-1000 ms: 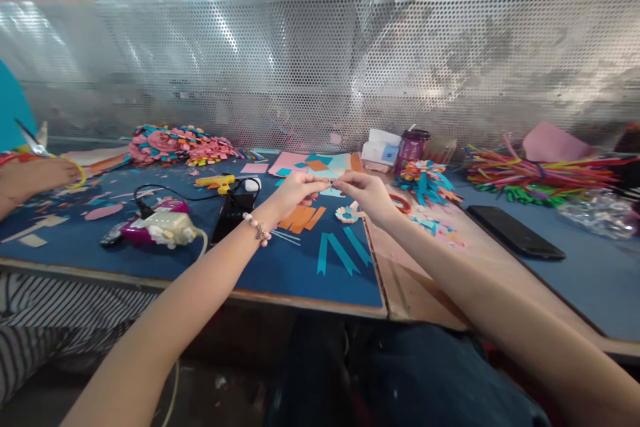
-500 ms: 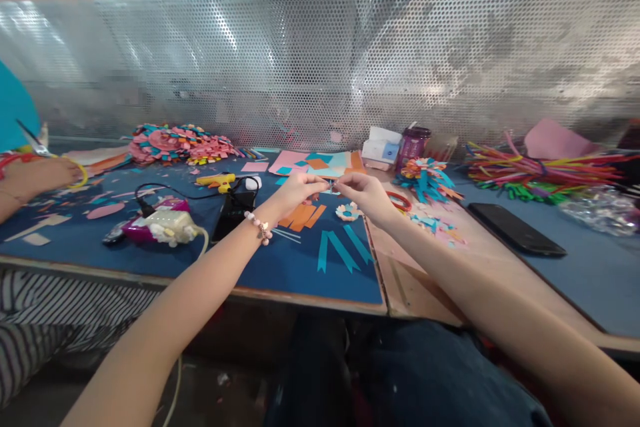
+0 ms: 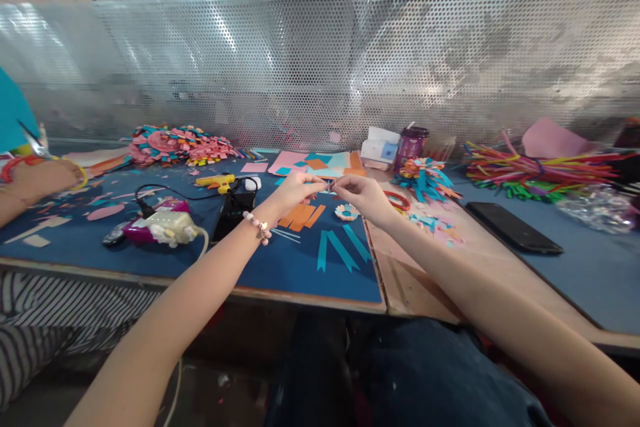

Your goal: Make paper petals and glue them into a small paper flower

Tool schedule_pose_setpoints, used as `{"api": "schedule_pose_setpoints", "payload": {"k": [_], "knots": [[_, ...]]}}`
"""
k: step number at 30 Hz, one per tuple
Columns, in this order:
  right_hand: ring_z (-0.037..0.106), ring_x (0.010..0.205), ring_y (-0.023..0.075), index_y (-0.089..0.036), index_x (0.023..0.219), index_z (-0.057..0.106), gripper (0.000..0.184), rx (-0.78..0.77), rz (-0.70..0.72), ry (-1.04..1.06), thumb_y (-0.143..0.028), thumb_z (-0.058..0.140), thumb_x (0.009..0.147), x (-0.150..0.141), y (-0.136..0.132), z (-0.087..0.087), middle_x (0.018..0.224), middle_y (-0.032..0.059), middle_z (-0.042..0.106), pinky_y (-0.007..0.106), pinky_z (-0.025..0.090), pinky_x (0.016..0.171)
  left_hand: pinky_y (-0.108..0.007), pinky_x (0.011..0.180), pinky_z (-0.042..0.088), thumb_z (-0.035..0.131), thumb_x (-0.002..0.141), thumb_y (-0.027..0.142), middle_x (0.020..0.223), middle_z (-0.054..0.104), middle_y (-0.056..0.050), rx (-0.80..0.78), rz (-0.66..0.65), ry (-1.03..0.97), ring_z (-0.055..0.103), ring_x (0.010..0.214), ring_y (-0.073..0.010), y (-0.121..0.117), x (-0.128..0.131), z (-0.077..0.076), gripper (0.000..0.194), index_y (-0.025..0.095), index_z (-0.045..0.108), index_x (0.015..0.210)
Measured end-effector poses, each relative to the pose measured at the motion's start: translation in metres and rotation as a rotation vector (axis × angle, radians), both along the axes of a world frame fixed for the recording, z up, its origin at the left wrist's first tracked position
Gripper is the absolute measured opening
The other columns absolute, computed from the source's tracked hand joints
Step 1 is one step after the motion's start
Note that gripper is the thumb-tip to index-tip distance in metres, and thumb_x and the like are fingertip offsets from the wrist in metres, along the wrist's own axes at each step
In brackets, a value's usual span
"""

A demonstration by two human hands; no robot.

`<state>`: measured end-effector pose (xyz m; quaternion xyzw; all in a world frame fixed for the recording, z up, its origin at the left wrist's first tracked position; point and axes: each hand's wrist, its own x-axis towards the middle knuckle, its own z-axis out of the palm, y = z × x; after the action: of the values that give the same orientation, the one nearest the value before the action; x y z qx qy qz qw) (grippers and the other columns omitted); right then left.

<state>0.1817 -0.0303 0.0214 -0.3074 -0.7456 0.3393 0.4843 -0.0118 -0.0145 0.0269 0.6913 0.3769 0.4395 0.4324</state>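
My left hand [image 3: 299, 191] and my right hand [image 3: 361, 197] meet fingertip to fingertip above the blue table mat. Both are closed in a pinch on something small between them, too tiny to make out. Orange paper strips [image 3: 302, 216] lie just below my left hand. Under my right hand sits a paper flower [image 3: 347, 212] with pale petals and blue among them. Nearer to me are several teal paper ribbons [image 3: 336, 250] with notched ends, and thin white sticks [image 3: 287, 236] lie to their left.
A yellow glue gun [image 3: 216, 182], a power strip [image 3: 167, 223] and a black phone [image 3: 515, 227] lie about. Paper flower heaps [image 3: 175, 145] stand at the back left, pipe cleaners [image 3: 540, 167] at the right. At far left a co-worker's hand [image 3: 50, 180] holds scissors [image 3: 33, 140].
My fingers have shifted very slightly at the pinch. The co-worker's teal paper at the left has moved a little lower and further left.
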Motion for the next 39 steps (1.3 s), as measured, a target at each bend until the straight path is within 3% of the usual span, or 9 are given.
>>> {"api": "schedule_pose_setpoints", "payload": {"k": [27,39], "knots": [[0.065,0.082,0.0173,-0.017,0.079,0.061,0.016,0.077,-0.053,-0.064,-0.033,0.060,0.081,-0.0005,0.0063,-0.0078,0.090,0.0063,0.068,0.033,0.055,0.076,-0.022,0.049,0.026,0.068,0.073,0.033,0.068,0.054,-0.004,-0.041,-0.015,0.051,0.042,0.059,-0.0077,-0.0014,-0.0008,0.0015,0.020,0.015,0.070,0.080],[0.066,0.079,0.0177,-0.017,0.080,0.062,0.017,0.053,-0.071,0.000,-0.034,0.063,0.079,-0.0026,0.0019,-0.0064,0.085,0.0061,0.069,0.035,0.054,0.078,-0.022,0.048,0.023,0.068,0.073,0.034,0.067,0.051,-0.002,-0.045,-0.050,0.036,0.042,0.059,-0.0076,-0.0011,-0.0018,0.0023,0.022,0.013,0.069,0.079]]}}
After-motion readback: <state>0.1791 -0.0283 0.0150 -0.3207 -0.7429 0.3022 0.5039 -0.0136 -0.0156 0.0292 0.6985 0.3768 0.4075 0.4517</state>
